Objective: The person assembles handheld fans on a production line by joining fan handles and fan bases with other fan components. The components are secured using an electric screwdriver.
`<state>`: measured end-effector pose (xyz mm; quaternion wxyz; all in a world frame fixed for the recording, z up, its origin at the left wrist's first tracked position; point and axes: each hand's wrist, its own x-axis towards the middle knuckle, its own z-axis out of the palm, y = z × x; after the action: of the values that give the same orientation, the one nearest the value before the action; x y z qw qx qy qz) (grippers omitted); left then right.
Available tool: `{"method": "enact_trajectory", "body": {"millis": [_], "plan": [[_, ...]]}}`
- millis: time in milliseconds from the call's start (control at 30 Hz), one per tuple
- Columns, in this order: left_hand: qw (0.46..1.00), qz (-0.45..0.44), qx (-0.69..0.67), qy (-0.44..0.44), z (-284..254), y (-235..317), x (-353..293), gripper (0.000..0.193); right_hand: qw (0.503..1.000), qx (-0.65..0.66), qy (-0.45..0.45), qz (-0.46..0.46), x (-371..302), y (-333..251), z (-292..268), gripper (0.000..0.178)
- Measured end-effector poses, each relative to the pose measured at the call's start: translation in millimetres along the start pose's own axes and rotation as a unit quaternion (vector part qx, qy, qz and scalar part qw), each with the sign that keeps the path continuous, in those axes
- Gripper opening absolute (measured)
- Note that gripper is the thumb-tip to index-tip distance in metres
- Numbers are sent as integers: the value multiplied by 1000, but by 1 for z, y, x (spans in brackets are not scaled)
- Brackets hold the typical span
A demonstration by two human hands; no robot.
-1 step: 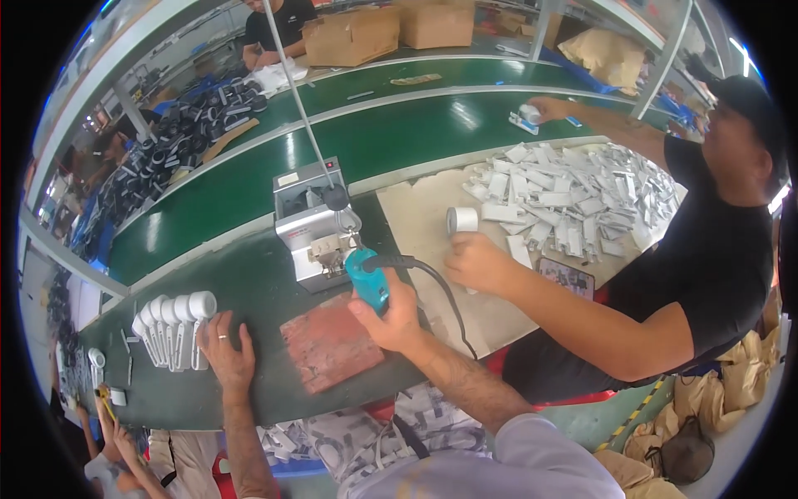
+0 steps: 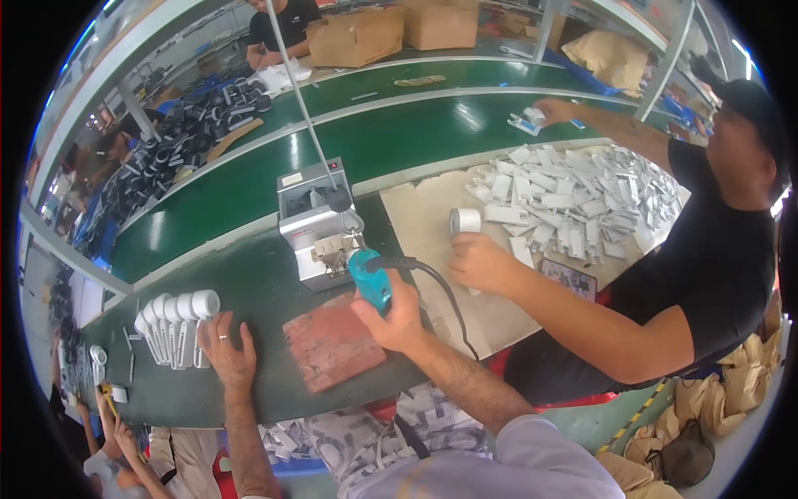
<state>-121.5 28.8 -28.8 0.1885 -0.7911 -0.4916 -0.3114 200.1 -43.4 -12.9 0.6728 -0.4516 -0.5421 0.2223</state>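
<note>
Right hand (image 2: pixel 395 316) is wrapped around a teal tool (image 2: pixel 370 281), with the thumb lying along the near side and the other fingers mostly hidden behind the grip. Its forearm slants up and leftward from the lower right, past the near edge of the table (image 2: pixel 183 395). The tool leans, its upper end tipped left toward the front of the metal machine (image 2: pixel 314 224); whether the two touch, I cannot tell. A ring (image 2: pixel 352 223) is at the tool's upper end, and a black cord (image 2: pixel 445 291) curves away to the right. Below the tool, a red board (image 2: pixel 332 343) lies flat.

Left hand (image 2: pixel 229 353) is palm down, its forearm rising nearly straight from the lower edge. The thumb stands well apart from the fingers, which reach forward against the rightmost of the white parts (image 2: pixel 176 324), without closing around it. These stand in a tight row, round heads away from the person, handles toward the near edge.
</note>
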Motion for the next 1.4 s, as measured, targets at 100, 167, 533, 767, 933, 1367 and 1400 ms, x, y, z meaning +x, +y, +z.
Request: {"method": "enact_trajectory", "body": {"millis": [100,167,533,767,933,1367,1400], "plan": [[996,-72,-50,13,2,-6,-9,30,1000,10,-5,6,-1,-1,0,41],[985,-110,-134,21,4,0,-9,29,998,-34,-26,-35,0,-1,-2,43],[899,-6,-438,0,-30,201,126,14,992,39,-14,115,-42,-56,-53,43],[898,49,-325,-292,88,323,134,28,993,10,34,111,-68,-77,-80,33],[846,-56,-419,-324,133,356,113,43,990,24,42,130,-78,-88,-87,30],[852,-17,-472,-225,-44,204,65,23,986,122,60,95,-50,-93,-91,63],[857,-23,-460,-232,-45,194,58,22,984,145,31,94,-41,-95,-90,64]]}}
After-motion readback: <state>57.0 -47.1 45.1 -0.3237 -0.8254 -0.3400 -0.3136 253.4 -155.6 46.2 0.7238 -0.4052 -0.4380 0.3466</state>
